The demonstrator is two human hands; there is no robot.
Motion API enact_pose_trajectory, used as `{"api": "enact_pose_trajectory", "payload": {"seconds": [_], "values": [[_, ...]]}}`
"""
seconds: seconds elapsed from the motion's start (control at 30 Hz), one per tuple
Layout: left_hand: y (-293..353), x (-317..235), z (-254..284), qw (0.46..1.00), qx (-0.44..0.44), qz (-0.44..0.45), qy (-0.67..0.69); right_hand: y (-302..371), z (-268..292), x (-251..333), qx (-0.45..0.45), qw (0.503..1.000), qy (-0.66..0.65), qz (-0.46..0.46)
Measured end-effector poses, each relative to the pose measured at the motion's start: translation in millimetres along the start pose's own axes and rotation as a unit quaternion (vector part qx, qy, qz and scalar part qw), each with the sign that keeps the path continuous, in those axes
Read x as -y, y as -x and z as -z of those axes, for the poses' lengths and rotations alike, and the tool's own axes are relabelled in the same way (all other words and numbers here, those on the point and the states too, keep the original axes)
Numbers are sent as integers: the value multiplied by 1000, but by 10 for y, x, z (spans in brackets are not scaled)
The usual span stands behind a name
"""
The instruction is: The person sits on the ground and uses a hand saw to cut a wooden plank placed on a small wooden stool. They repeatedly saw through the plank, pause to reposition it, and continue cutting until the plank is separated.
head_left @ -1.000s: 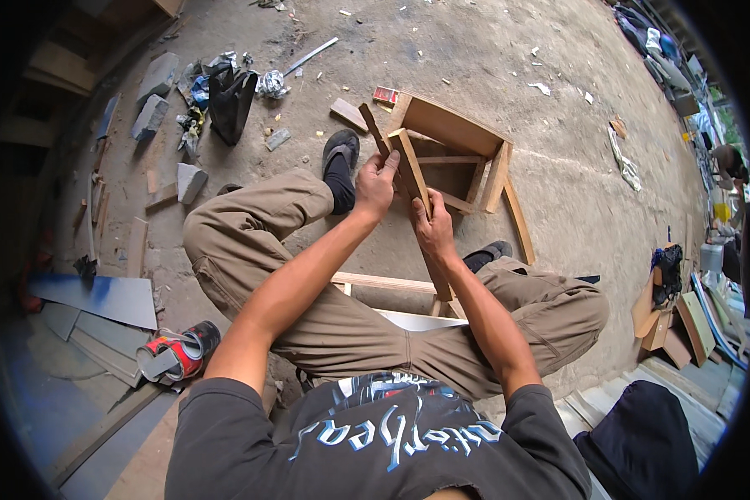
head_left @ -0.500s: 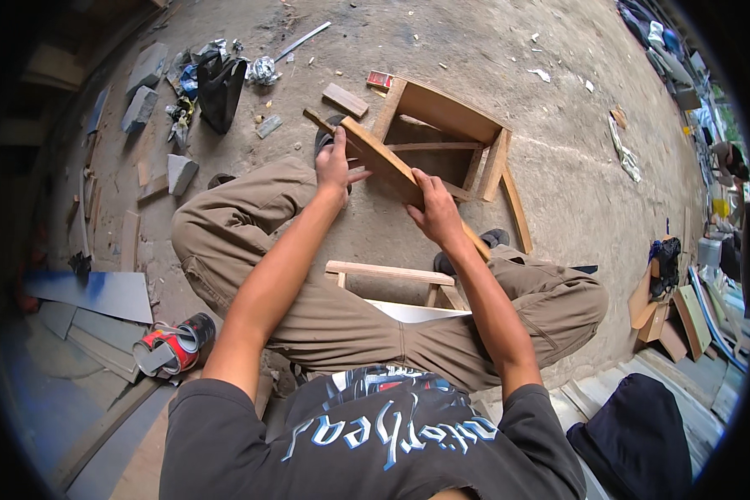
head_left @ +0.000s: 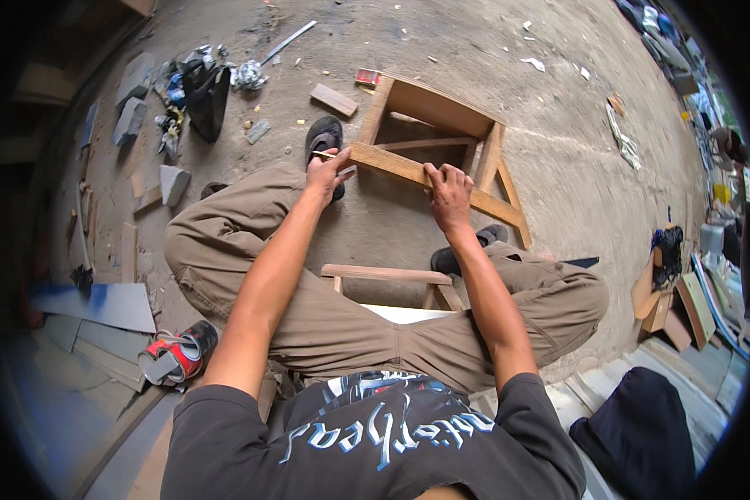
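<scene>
We've got the wooden frame (head_left: pixel 446 108) sitting just beyond our right hand (head_left: pixel 450 197), and the wooden strip (head_left: pixel 392 163) running out to both sides of that hand, its fingers curled over the edge! Our left hand (head_left: pixel 327 172) meets the strip's left end, fingers slightly parted; whether it's pinching, we cannot tell. A slim yellowish tip (head_left: pixel 323 155) pokes out beside it.

You wear a dark grey T-shirt (head_left: pixel 333 482) with short sleeves (head_left: pixel 212 425), white, blue-edged lettering (head_left: pixel 389 434) at six o'clock, a blue-and-red print (head_left: pixel 392 384) above it, loose brown trousers (head_left: pixel 333 333), and dark shoes (head_left: pixel 326 131) at eleven and three o'clock
</scene>
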State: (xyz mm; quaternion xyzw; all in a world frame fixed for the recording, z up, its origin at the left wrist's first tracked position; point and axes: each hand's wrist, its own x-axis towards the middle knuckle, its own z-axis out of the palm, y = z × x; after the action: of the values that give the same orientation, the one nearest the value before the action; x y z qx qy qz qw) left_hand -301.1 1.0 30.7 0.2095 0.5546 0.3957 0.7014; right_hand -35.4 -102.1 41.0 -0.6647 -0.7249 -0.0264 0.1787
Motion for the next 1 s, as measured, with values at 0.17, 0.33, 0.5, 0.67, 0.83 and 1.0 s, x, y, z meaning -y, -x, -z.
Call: {"api": "enact_pose_trajectory", "payload": {"seconds": [0.17, 0.33, 0.5, 0.67, 0.83, 1.0], "values": [[-147, 125, 71, 999, 1, 19, -45, 47, -114, -69, 13, 999, 24, -24], [-193, 186, 98, 1000, 11, 14, 5, 119, 125, -76, -1, 995, 4, -97], [-179, 220, 86, 999, 29, 17, 31, 216, 138, -304, 64, 989, 6, -134], [-198, 226, 81, 998, 38, 28, 42, 288, 1, -319, 34, 992, 17, -120], [-235, 234, 146, 996, 60, 40, 44, 287, -1, -296, 14, 994, 1, -107], [-134, 293, 149, 991, 100, 37, 82, 516, -54, -274, 11, 996, 22, -89]]}}
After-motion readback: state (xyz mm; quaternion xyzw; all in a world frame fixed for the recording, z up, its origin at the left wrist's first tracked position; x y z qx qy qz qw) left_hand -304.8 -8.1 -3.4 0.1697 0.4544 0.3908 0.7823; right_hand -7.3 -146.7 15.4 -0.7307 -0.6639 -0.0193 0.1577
